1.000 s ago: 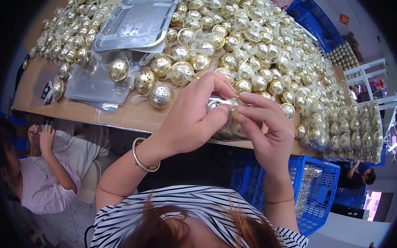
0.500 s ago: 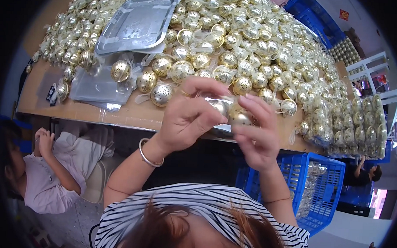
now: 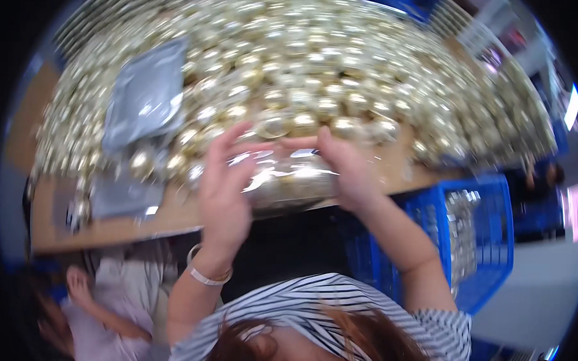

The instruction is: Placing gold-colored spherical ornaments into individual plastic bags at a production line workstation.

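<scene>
Both my hands grip a shiny clear plastic pack (image 3: 292, 180) with gold and silver balls inside. It lies crosswise above the table's near edge, and motion blurs its contents. My left hand (image 3: 228, 188) is wrapped round the pack's left end, a bracelet at its wrist. At the other end, my right hand (image 3: 353, 176) closes on it with the fingers over the far side. Just beyond my fingers are loose gold ball ornaments (image 3: 304, 124), several of them close to my hands.
A heap of gold balls covers most of the table (image 3: 52, 217). A grey metal tray (image 3: 146, 89) lies on its left part, with flat clear plastic bags (image 3: 126, 197) nearer. A blue crate (image 3: 481, 244) with packs stands at the right. A seated person (image 3: 106, 308) is at the left.
The hands have moved apart to the pack's two ends, and the single ball in my right fingers no longer shows separately. The whole view has shifted and blurred, showing more of the heap.
</scene>
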The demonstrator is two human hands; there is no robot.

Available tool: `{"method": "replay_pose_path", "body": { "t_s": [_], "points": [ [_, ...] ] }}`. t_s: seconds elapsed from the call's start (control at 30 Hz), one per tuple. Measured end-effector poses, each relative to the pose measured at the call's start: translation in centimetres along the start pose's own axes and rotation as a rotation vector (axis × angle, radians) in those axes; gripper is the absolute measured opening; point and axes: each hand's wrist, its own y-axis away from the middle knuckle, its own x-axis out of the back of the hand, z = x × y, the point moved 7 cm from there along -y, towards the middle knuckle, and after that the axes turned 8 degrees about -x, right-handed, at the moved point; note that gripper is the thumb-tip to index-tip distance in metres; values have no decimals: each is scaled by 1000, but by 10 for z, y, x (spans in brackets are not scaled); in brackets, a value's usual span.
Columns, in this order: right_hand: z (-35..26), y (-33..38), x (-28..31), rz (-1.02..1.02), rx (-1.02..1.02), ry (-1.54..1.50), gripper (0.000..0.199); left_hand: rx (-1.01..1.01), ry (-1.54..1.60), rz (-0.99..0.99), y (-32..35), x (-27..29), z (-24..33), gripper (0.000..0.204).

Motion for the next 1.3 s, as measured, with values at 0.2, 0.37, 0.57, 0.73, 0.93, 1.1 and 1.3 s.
{"method": "replay_pose_path", "body": {
  "t_s": [0.2,0.37,0.57,0.73,0.93,1.1,1.3],
  "points": [
    [57,28,34,212,378,606,77,-38,142,23,-11,23,-10,40],
    [-98,139,58,1172,1004,1337,62,-74,132,59,-8,33,-17,33],
    [-144,124,188,1720,659,2189,50,-34,32,-2,9,44,-31,22],
    [-133,117,226,1736,265,2310,52,-49,-10,-51,9,59,-24,17],
    [-106,78,162,1656,257,2220,51,-87,-278,140,25,133,-8,16],
    [-66,29,90,1031,623,1873,33,-246,-1134,567,12,249,34,26],
    [-31,-10,38,664,636,1570,30,19,-1456,-250,12,292,-17,67]
  ]
}}
